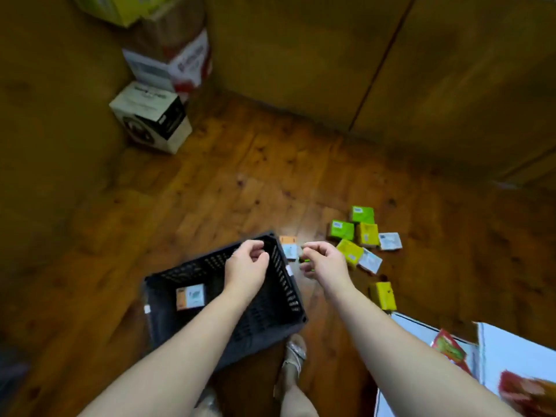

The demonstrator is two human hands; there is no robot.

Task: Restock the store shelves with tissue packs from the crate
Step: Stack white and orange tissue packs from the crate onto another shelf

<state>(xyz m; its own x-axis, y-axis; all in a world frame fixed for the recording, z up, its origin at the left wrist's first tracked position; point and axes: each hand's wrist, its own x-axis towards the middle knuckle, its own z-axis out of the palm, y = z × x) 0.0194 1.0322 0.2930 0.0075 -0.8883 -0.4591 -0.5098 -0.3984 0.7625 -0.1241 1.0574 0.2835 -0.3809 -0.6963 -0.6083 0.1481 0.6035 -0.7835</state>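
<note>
A black slatted crate sits tilted on the wooden floor with one orange-and-white tissue pack inside. My left hand hovers over the crate's far right corner, fingers loosely curled around nothing. My right hand hangs just right of the crate, fingers loosely curled. A sliver of green shows under its fingertips, and I cannot tell what it is. Another orange-and-white pack lies on the floor between my hands. Several green, yellow and white packs are scattered to the right, and a lone yellow pack lies nearer.
Stacked cardboard boxes and a white-and-black box stand in the far left corner against wooden panels. A white box with red packets sits at the lower right. My sandalled foot stands just behind the crate.
</note>
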